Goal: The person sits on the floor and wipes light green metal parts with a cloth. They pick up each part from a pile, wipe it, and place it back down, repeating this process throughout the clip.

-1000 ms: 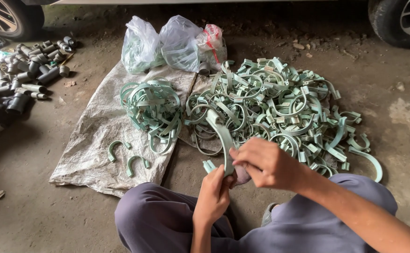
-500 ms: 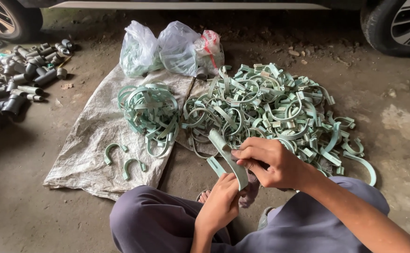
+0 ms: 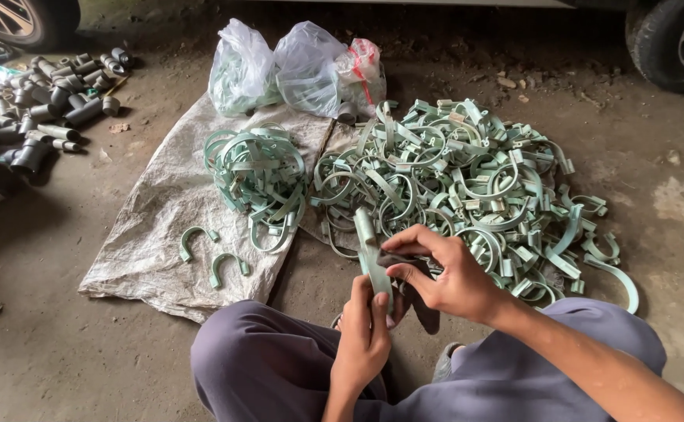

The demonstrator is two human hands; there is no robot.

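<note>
Looking down from the head camera, the left hand wraps its fingers around the lower end of a pale green clamp strip, held upright above the lap. The right hand pinches the strip near its middle, thumb and forefinger pressed together on something small and dark, possibly a tool or fastener; it is too small to tell. The strip looks light, thin and springy, probably stiff enough to hold by the ends, with edges that may bite. Behind lie the big pile of clamps, a smaller bundle on the woven sack, plastic bags and grey pipe fittings. Both car tyres are cut off by the frame.
</note>
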